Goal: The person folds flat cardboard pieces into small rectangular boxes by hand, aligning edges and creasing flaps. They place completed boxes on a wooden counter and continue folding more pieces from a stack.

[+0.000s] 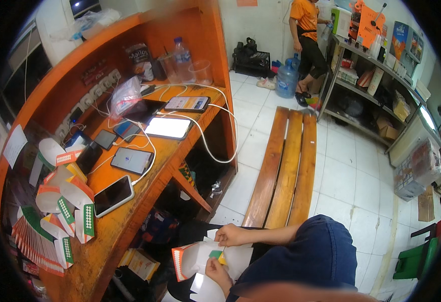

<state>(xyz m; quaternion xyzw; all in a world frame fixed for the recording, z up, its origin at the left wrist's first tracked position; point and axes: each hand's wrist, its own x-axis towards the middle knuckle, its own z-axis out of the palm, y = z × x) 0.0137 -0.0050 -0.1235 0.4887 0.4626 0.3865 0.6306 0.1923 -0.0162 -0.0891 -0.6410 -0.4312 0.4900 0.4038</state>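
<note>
A partly folded paper food carton point(196, 257) lies over my lap, white inside with an orange-red, white-dotted panel at its left end. My right hand point(230, 235) pinches the far edge of the carton, beside an upright white flap. On the near side, my left hand point(218, 274) has its fingers closed at the carton's edge, next to a green and yellow printed part. Several formed cartons point(64, 194) are heaped on the orange desk at left. A fanned stack of flat carton blanks point(35, 244) stands in front of them.
Several phones point(168, 128) with white charging cables lie on the orange desk point(147, 183). A wooden slatted bench point(287, 168) stretches ahead. Farther back, a person in an orange shirt point(306, 20) stands by a metal shelf point(366, 93) and a blue water jug point(287, 80). A green chair point(413, 257) stands at right.
</note>
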